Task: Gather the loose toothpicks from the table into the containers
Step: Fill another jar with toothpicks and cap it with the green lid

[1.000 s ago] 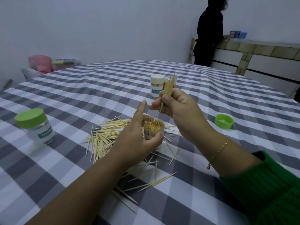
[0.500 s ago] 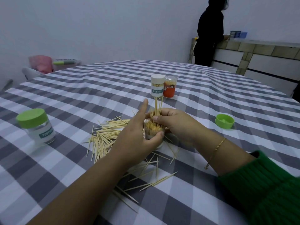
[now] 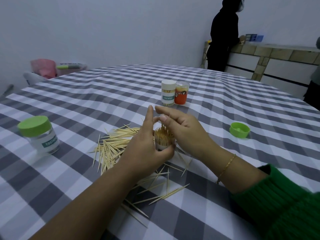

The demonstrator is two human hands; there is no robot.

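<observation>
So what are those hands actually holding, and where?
The left hand grips the open toothpick container round its side; the right hand holds nothing.

Grey/white check tablecloth [image 3: 97,94], green lid [image 3: 239,129], orange container [image 3: 181,96], green sleeve [image 3: 284,201].

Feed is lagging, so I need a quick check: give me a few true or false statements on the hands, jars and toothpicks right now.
1. The left hand grips the open jar full of toothpicks. True.
2. The right hand holds a bundle of toothpicks. False: its fingers are relaxed and hold nothing.
3. The loose green lid lies right of the hands. True.
4. The loose toothpicks are all gathered. False: many lie on the table.
</observation>
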